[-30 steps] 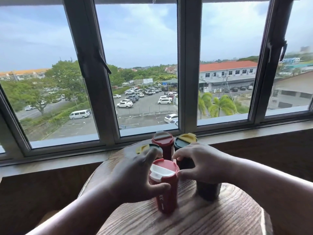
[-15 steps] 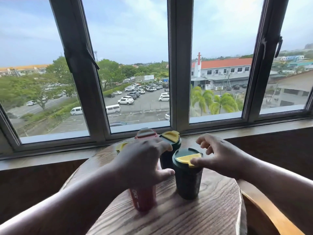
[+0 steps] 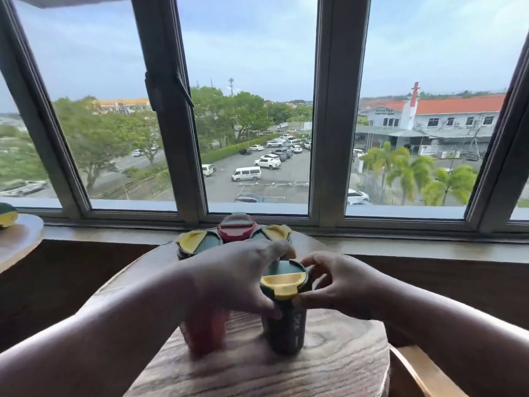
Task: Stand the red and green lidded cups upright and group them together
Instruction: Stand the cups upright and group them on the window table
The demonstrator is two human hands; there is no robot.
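Two upright cups stand side by side near the front of the round wooden table (image 3: 257,371). My left hand (image 3: 234,279) covers the top of the front red cup (image 3: 206,330) and grips it from above, its thumb reaching toward the neighbouring cup. That front green cup (image 3: 283,330) has a yellow flap on its lid, and my right hand (image 3: 340,285) pinches the lid's rim. At the table's far edge three more cups stand upright close together: a green cup (image 3: 197,242), a red cup (image 3: 236,226) and another green cup (image 3: 272,233).
A window sill (image 3: 400,245) and tall window frames run right behind the table. At the far left, a second table (image 3: 20,239) carries another green and yellow cup (image 3: 7,214). A wooden chair arm (image 3: 415,371) shows at the lower right.
My right hand has come back onto the front green cup's lid. My left hand stays on the red cup, which is blurred beside the green one. The view has shifted.
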